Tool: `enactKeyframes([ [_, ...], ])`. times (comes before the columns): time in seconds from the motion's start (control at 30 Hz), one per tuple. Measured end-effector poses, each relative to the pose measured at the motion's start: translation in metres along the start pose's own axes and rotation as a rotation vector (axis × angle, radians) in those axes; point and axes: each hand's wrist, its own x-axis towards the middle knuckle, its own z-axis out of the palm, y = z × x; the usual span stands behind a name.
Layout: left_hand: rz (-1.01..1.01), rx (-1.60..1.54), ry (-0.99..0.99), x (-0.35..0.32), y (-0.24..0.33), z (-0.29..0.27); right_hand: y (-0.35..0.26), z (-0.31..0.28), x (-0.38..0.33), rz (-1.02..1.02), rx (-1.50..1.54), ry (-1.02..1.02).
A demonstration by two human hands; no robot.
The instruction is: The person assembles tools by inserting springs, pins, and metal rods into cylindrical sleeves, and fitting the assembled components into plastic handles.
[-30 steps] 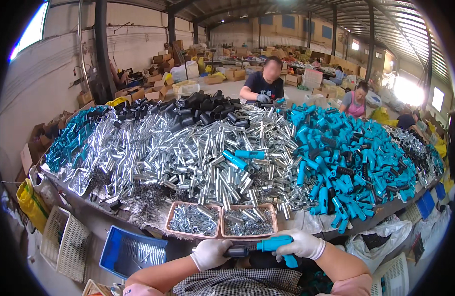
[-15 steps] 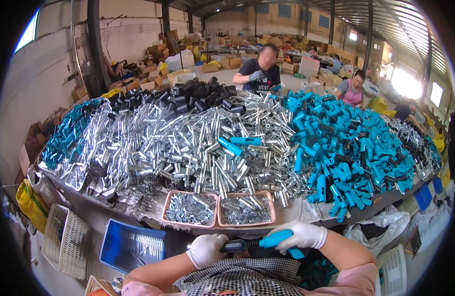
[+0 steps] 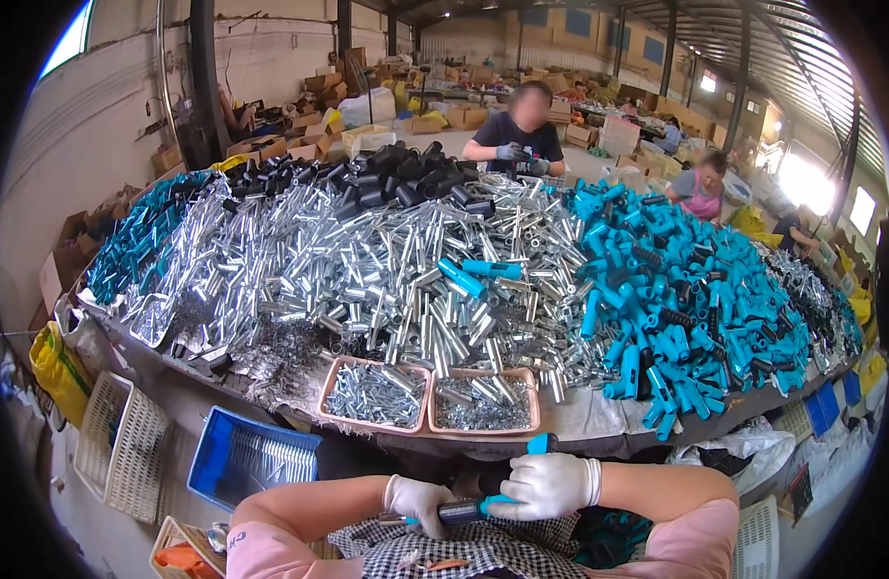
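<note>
Close to my apron, my left hand (image 3: 421,502) in a white glove is closed around a black tube (image 3: 460,512). A thin rod and a bit of teal stick out at its left side. My gloved right hand (image 3: 552,485) grips a teal plastic handle (image 3: 541,443), whose upper end shows above the fingers. The handle's other end meets the black tube between my hands; how far it sits inside is hidden. Beyond my hands, two pink trays (image 3: 329,398) stand at the table's front edge, holding small metal parts.
The table bears heaped silver metal tubes (image 3: 367,280), teal handles (image 3: 695,299) and black tubes (image 3: 396,174). A blue basket (image 3: 208,458) and a cream basket (image 3: 126,454) stand low at left. Across the table are a person in a dark shirt (image 3: 521,140) and another in pink (image 3: 700,198).
My right hand has moved left toward my left hand, bringing handle and black tube together. The dark spring seen between them is now hidden. The person opposite has lowered a gloved hand.
</note>
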Motion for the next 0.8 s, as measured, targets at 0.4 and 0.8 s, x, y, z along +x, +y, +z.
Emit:
enactKeyframes([
  [0.4,-0.118,1.334,1.202,-0.03,0.033,-0.001,-0.013,0.05,-0.003,1.315,2.235,0.577],
  [0.8,0.365,0.833,1.433,-0.018,0.007,0.021,-0.01,0.022,-0.006,1.133,0.665,0.883],
])
